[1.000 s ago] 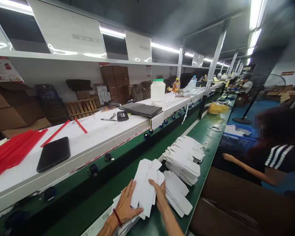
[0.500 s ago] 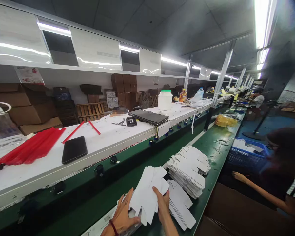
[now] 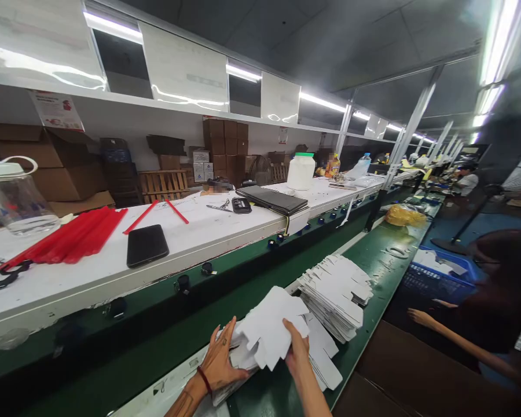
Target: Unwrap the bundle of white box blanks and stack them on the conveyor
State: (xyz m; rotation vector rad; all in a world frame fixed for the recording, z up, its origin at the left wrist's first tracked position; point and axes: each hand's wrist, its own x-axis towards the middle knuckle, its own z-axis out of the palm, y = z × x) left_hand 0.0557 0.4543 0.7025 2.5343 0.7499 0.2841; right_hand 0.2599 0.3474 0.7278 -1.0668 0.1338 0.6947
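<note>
My left hand (image 3: 219,364) and my right hand (image 3: 298,350) both grip a sheaf of flat white die-cut card blanks (image 3: 271,330) just above the green belt (image 3: 373,266). The left hand presses the sheaf's left edge with fingers spread along it; the right hand pinches the right edge from below. More blanks lie under the sheaf (image 3: 325,362), and a tall stack of the same blanks (image 3: 336,292) sits just beyond, to the right.
A white raised bench (image 3: 208,231) runs along the left with a black phone (image 3: 146,244), red strips (image 3: 76,234), a clear jar (image 3: 13,197), a black folder (image 3: 272,200) and a white tub (image 3: 301,171). A co-worker's arm (image 3: 451,339) reaches in at right, near a blue crate (image 3: 434,278).
The sheaf has tilted from nearly upright to flatter and lower over the pile. The camera swung left and up, bringing the clear jar into view.
</note>
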